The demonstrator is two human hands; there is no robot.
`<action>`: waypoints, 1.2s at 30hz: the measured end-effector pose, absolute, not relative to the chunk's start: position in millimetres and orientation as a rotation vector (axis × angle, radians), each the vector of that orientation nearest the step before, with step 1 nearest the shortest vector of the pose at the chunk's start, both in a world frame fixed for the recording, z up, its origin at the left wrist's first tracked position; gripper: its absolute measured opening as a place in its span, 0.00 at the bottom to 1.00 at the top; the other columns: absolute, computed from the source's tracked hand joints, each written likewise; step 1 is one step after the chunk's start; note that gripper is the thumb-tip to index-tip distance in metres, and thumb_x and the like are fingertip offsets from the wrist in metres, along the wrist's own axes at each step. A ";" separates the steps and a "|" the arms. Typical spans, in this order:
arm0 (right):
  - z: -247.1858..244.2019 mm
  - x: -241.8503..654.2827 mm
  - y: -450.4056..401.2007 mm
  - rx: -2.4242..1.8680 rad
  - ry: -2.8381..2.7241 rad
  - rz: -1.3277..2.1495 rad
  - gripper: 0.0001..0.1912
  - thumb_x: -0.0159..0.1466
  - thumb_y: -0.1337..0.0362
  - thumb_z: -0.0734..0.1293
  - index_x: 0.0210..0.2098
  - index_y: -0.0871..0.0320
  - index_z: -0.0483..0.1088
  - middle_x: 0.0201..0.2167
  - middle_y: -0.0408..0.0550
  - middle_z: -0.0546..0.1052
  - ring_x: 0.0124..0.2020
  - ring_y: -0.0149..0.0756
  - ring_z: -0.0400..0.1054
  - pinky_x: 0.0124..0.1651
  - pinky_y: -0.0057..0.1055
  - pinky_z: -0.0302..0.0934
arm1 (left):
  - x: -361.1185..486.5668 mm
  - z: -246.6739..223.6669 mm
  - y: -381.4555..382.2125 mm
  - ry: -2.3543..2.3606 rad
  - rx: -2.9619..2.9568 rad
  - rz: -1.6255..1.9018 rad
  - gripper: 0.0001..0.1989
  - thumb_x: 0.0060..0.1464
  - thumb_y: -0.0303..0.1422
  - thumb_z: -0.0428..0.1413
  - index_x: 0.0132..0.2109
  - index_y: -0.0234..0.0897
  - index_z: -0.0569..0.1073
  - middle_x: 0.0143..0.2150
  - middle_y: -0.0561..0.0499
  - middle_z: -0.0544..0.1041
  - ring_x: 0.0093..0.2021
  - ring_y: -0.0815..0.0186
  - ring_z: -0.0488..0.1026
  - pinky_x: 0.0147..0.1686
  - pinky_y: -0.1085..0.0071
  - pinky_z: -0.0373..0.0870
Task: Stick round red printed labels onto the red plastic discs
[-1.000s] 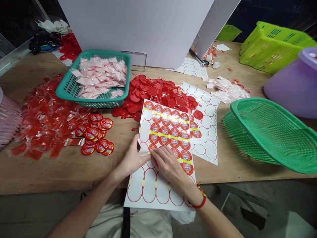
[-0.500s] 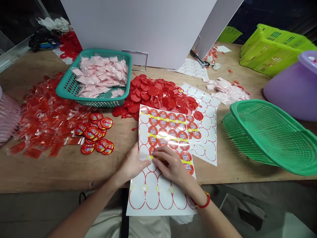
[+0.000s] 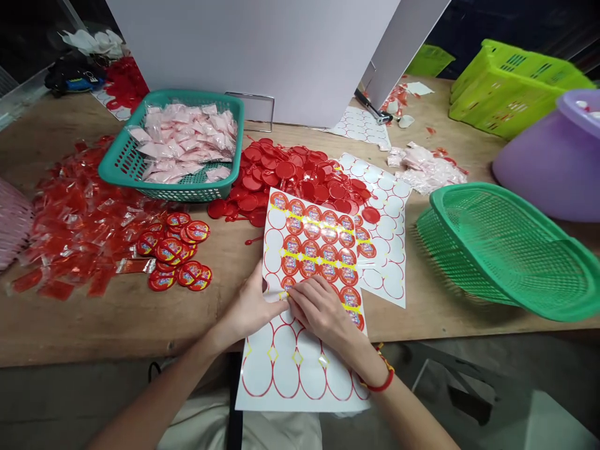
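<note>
A white sheet of round red stickers [image 3: 300, 394] slants over the table's front edge, its lower part showing only red outlines. My left hand [image 3: 244, 309] grips the sheet's left edge, thumb on top and fingers mostly hidden underneath. On the sheet, my right hand [image 3: 323, 312] has its fingertips drawn together at a round red sticker [image 3: 287, 283], beside the left thumb. The fingers partly cover that sticker, and whether its edge is lifted is hidden. Round red stickered discs [image 3: 175, 250] lie in a small pile left of the sheet.
Plain red discs [image 3: 285, 169] with short handles are heaped behind the sheet. Red clear packets [image 3: 89, 219] spread at the left, near a teal basket [image 3: 187, 194] of pink packets. Another sticker sheet [image 3: 389, 250] lies right, with a green basket [image 3: 469, 250] beyond.
The right hand's fingers have drawn closer together and lie flatter over the sticker. The left hand keeps its hold on the sheet. The whole view has shifted slightly.
</note>
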State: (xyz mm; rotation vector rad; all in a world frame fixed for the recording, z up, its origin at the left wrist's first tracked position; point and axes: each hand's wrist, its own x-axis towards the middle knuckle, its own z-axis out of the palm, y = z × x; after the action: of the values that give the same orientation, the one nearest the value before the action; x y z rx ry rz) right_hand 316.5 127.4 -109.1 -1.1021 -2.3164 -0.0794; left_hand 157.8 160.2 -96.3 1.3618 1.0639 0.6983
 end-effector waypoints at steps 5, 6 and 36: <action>-111.6 317.1 124.9 -1.190 -2.213 0.110 0.08 0.62 0.74 0.57 0.33 0.61 0.66 0.27 0.49 0.72 0.29 0.34 0.63 0.33 0.32 0.62 | 156.0 -90.0 161.8 1.214 1.349 0.612 0.32 0.37 0.24 0.58 0.52 0.38 0.60 0.48 0.49 0.73 0.45 0.62 0.72 0.44 0.67 0.69; -110.7 317.8 124.4 -1.181 -2.183 0.204 0.07 0.62 0.73 0.58 0.36 0.61 0.66 0.29 0.50 0.72 0.31 0.34 0.64 0.34 0.32 0.62 | 155.6 -89.2 162.3 1.233 1.330 0.607 0.31 0.36 0.24 0.59 0.51 0.37 0.61 0.47 0.49 0.73 0.44 0.62 0.72 0.43 0.67 0.70; -89.4 366.1 106.7 -1.422 -0.598 1.269 0.42 0.49 0.54 0.71 0.58 0.55 0.51 0.29 0.47 0.77 0.27 0.38 0.73 0.30 0.34 0.68 | 103.1 -86.0 167.2 0.904 1.196 0.752 0.37 0.44 0.37 0.61 0.59 0.35 0.54 0.49 0.41 0.72 0.47 0.58 0.72 0.43 0.67 0.71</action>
State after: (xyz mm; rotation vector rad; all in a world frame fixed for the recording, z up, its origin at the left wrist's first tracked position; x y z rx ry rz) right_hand 366.1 106.7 -89.4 -1.4221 -0.5985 1.2691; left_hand 103.1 167.2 -86.0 1.1957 0.9037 0.7521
